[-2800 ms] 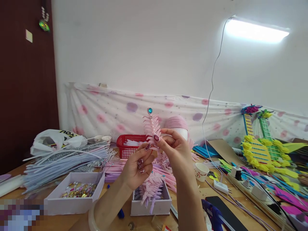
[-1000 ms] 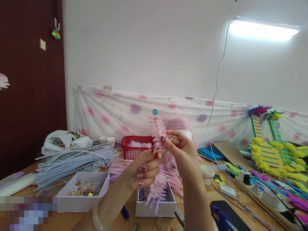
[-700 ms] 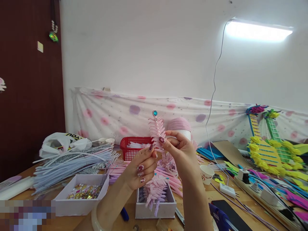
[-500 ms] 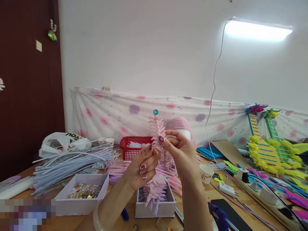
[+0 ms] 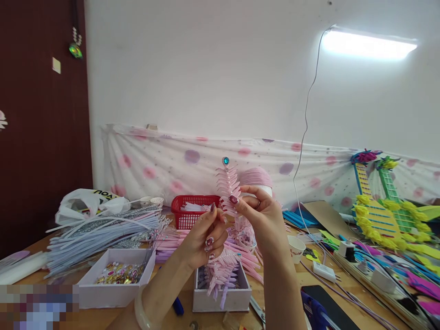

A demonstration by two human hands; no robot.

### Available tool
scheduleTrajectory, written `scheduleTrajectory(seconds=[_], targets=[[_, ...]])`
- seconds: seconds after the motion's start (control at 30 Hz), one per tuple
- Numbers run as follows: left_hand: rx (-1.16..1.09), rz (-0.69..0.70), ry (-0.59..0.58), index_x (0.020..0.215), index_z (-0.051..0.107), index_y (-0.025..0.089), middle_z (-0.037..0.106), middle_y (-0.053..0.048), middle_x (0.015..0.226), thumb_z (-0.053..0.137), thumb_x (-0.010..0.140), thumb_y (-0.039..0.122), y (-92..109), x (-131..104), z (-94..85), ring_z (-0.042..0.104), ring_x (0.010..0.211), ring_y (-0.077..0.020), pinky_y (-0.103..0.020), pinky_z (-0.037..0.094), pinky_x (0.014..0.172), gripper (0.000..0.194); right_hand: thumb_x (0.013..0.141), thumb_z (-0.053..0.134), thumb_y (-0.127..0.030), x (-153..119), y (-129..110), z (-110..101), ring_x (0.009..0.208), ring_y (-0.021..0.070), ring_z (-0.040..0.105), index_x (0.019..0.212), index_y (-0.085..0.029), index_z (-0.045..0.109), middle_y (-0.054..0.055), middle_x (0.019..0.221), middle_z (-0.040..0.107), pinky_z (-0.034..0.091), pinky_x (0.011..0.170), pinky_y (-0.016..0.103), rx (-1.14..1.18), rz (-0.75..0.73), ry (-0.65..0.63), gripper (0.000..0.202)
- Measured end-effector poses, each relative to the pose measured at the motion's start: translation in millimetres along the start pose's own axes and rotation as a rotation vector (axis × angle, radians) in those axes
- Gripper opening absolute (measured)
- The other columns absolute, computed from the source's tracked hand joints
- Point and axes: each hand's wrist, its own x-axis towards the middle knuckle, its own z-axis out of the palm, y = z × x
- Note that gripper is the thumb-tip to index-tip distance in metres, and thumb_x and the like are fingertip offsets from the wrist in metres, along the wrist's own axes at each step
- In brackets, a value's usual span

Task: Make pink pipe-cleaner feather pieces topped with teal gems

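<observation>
A pink feather-like piece [image 5: 227, 182] with small beads down its middle and a blue gem [image 5: 226, 161] at its tip stands upright in front of the curtain. My right hand [image 5: 263, 213] pinches its lower right side between thumb and fingers. Just left of the piece's lower end, my left hand [image 5: 206, 236] is closed, thumb against fingertips; what it holds, if anything, is too small to make out. Below the hands, similar pink and purple pieces [image 5: 222, 272] lie over a white box [image 5: 220, 300].
A white box [image 5: 106, 295] of gems sits left, beside pale stems [image 5: 103, 240]. A red basket [image 5: 187, 222] stands behind the hands. Rightward are a paper cup [image 5: 295, 250], a dark phone [image 5: 330, 309], a blue glue gun [image 5: 314, 311] and a power strip [image 5: 378, 291].
The pink piece and my right hand have shifted slightly right. My left fingertips now sit a little apart from the piece's lower stem.
</observation>
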Motion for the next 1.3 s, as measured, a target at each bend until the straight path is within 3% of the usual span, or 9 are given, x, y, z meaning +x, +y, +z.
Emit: scheduleTrajectory(seconds=[0.2,0.37,0.47,0.6,0.8,0.9,1.13,1.3], targets=[[0.085,0.052,0.065,0.077,0.059,0.018,0.036,0.012,0.039,0.073,0.080,0.036,-1,1,0.8,0.012,0.031,-0.0035,-0.011,0.029,0.027,0.023,0.057,0.088,-0.034,1,-1,2,0.048,0.0106,0.058,0.088,-0.018,0.065,-0.003,0.058,0.068,0.046,0.044,0.020,-0.009,0.007,0.036,0.042],[0.318,0.183,0.236,0.079,0.058,0.017,0.046,0.009,0.050,0.077,0.071,0.049,8,2,3.4,0.033,0.035,-0.0041,-0.015,0.039,0.031,0.038,0.054,0.089,-0.030,3,1,1,0.049,0.0108,0.058,0.087,-0.018,0.068,-0.003,0.058,0.069,0.047,0.045,0.021,0.016,0.024,0.039,0.042],[0.511,0.267,0.358,0.077,0.057,0.016,0.049,0.007,0.057,0.074,0.072,0.054,14,1,5.5,0.041,0.039,-0.0051,-0.018,0.042,0.035,0.041,0.053,0.090,-0.030,4,4,1,0.050,0.0112,0.059,0.081,-0.017,0.070,-0.002,0.058,0.068,0.047,0.045,0.021,0.010,0.076,-0.013,0.037],[0.723,0.359,0.429,0.080,0.059,0.017,0.049,0.007,0.056,0.067,0.080,0.053,16,-1,6.4,0.045,0.042,-0.0068,-0.018,0.043,0.040,0.037,0.055,0.089,-0.034,8,11,2,0.053,0.0112,0.059,0.074,-0.017,0.072,-0.001,0.061,0.068,0.048,0.049,0.022,0.010,0.105,-0.115,0.031],[0.883,0.404,0.470,0.075,0.060,0.017,0.052,0.004,0.056,0.063,0.082,0.053,22,-3,5.0,0.048,0.049,-0.0096,-0.019,0.041,0.047,0.037,0.055,0.089,-0.036,14,19,2,0.051,0.0099,0.056,0.071,-0.016,0.071,-0.002,0.060,0.066,0.046,0.050,0.022,0.063,0.158,-0.160,0.031],[0.871,0.508,0.544,0.077,0.058,0.018,0.057,0.003,0.063,0.060,0.084,0.053,29,-3,1.9,0.050,0.052,-0.0098,-0.019,0.043,0.052,0.035,0.056,0.088,-0.038,14,22,4,0.050,0.0089,0.055,0.070,-0.016,0.070,-0.002,0.059,0.066,0.043,0.048,0.021,0.061,0.189,-0.183,0.031],[0.946,0.589,0.654,0.082,0.063,0.019,0.059,0.003,0.069,0.064,0.084,0.043,38,-6,-6.0,0.052,0.064,-0.0118,-0.019,0.042,0.060,0.024,0.061,0.087,-0.036,12,25,9,0.057,0.0087,0.057,0.080,-0.016,0.070,-0.002,0.067,0.068,0.043,0.052,0.019,0.013,0.231,-0.344,0.032],[1.132,0.551,0.610,0.078,0.064,0.017,0.060,0.001,0.070,0.060,0.087,0.037,35,-8,0.1,0.050,0.065,-0.0127,-0.020,0.040,0.059,0.023,0.073,0.077,-0.046,10,28,17,0.056,0.0079,0.053,0.083,-0.016,0.068,-0.002,0.066,0.065,0.039,0.051,0.018,-0.007,0.107,-0.248,0.033]])
